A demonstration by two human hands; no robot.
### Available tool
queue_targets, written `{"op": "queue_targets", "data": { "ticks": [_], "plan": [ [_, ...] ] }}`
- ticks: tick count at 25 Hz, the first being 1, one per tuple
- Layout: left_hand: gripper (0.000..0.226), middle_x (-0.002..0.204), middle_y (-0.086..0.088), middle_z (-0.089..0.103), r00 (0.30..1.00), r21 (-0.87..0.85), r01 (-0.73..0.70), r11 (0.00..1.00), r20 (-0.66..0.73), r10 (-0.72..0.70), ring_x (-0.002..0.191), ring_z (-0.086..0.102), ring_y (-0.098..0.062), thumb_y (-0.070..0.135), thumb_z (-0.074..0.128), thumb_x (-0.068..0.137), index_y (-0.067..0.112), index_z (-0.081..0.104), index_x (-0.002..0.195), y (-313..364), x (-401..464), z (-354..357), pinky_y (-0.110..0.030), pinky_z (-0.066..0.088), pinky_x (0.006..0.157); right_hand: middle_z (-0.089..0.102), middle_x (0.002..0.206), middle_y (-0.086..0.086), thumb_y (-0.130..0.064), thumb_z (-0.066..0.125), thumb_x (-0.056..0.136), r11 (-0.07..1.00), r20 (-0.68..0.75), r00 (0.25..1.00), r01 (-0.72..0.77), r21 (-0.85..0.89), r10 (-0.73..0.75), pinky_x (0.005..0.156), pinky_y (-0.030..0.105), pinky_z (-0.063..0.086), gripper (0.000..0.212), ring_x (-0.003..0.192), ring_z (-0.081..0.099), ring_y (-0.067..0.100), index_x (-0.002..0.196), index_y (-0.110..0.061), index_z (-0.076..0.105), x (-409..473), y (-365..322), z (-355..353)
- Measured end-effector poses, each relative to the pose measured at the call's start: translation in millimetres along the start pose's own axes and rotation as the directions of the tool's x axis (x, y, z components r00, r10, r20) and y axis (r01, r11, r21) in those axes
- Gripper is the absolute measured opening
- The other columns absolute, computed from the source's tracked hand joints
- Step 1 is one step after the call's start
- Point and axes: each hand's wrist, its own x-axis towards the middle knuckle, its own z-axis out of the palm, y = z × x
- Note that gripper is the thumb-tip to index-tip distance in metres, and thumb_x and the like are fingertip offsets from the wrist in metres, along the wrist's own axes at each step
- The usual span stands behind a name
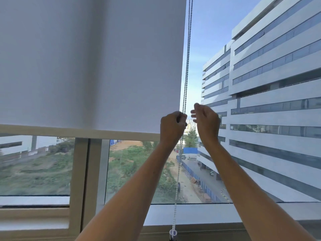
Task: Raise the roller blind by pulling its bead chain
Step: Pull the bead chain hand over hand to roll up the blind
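Grey bead chain (187,66) runs taut because the left hand (172,126) clenches it for pulling; the right hand (205,119), at three o'clock, hangs released, ready to regrip.

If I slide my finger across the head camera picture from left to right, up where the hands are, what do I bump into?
Roller blind → left hand, shut on the bead chain → right hand, open beside the chain → big building outside.
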Motion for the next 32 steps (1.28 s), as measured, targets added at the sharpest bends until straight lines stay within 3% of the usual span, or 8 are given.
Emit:
{"op": "queue_targets", "data": {
  "ticks": [4,7,12,18,21,24,29,32],
  "plan": [
    [0.021,0.063,-0.009,0.071,0.994,0.038,0.078,0.996,0.076,-0.080,0.049,0.061,-0.014,0.013,0.057,0.092,0.006,0.071,0.078,-26,-55,1,-0.015,0.049,0.050,0.074,0.090,0.011,-0.033,0.056,0.087,0.998,0.079,0.996,-0.040,-0.045,0.043,0.083,0.048,0.057,0.031,0.083,0.070,0.024,0.095,-0.007,0.069,42,-28,16],
    [0.018,0.065,-0.010,0.071,0.977,-0.018,0.161,0.987,0.146,-0.157,0.051,0.062,-0.014,0.013,0.057,0.092,0.006,0.070,0.082,-42,-97,5,-0.024,0.054,0.050,0.073,0.078,0.015,-0.025,0.059,0.084,0.994,0.131,0.989,-0.058,-0.093,0.070,0.081,0.049,0.056,0.023,0.077,0.070,0.028,0.076,-0.006,0.069,43,-35,26],
    [0.021,0.064,-0.005,0.071,0.950,0.007,0.237,0.972,0.210,-0.233,0.052,0.062,-0.011,0.017,0.056,0.092,0.012,0.071,0.079,-60,-155,9,-0.021,0.050,0.052,0.066,0.057,0.002,-0.003,0.052,0.086,0.982,0.123,0.981,-0.131,-0.139,0.148,0.064,0.035,0.060,0.018,0.052,0.064,0.015,0.079,-0.004,0.070,33,-23,24],
    [0.020,0.066,-0.005,0.071,0.924,0.010,0.290,0.957,0.258,-0.283,0.051,0.058,-0.005,0.019,0.056,0.092,0.011,0.069,0.079,-61,-164,15,-0.015,0.045,0.051,0.067,0.063,0.004,-0.007,0.055,0.089,0.986,0.141,0.988,-0.035,-0.165,0.059,0.051,0.011,0.051,0.016,0.050,0.062,0.006,0.087,-0.008,0.071,20,-10,12],
    [0.019,0.070,-0.005,0.073,0.918,0.011,0.292,0.956,0.278,-0.284,0.058,0.064,-0.008,0.022,0.058,0.091,0.011,0.071,0.082,-55,-152,13,-0.020,0.051,0.056,0.068,0.064,0.006,-0.008,0.056,0.089,0.990,0.124,0.992,-0.019,-0.140,0.037,0.054,0.013,0.052,0.015,0.049,0.061,0.005,0.087,-0.006,0.071,21,-13,5],
    [0.024,0.069,-0.003,0.072,0.941,-0.071,0.287,0.955,0.207,-0.268,0.060,0.067,-0.005,0.024,0.053,0.094,0.013,0.070,0.081,-36,-124,6,-0.026,0.056,0.062,0.068,0.065,0.008,-0.004,0.055,0.088,0.994,0.123,0.992,-0.005,-0.105,0.018,0.048,0.008,0.049,0.017,0.046,0.060,0.003,0.084,-0.006,0.071,15,-19,1],
    [0.028,0.076,-0.003,0.073,0.968,-0.227,0.246,0.942,0.007,-0.251,0.074,0.070,-0.016,0.034,0.046,0.093,0.029,0.067,0.076,15,-48,-5,-0.038,0.056,0.073,0.072,0.067,0.009,-0.008,0.054,0.087,0.993,0.138,0.990,0.005,-0.118,0.011,0.067,0.025,0.051,0.019,0.061,0.067,0.021,0.081,-0.008,0.072,0,-22,-4],
    [0.028,0.077,-0.009,0.074,0.969,-0.171,0.236,0.957,-0.027,-0.244,0.077,0.069,-0.025,0.029,0.049,0.090,0.014,0.069,0.077,35,-10,-7,-0.044,0.055,0.077,0.071,0.064,0.005,-0.007,0.054,0.088,0.986,0.151,0.988,0.009,-0.165,0.016,0.060,0.015,0.045,0.020,0.059,0.066,0.015,0.083,-0.010,0.074,-22,-9,-8]
  ]
}}
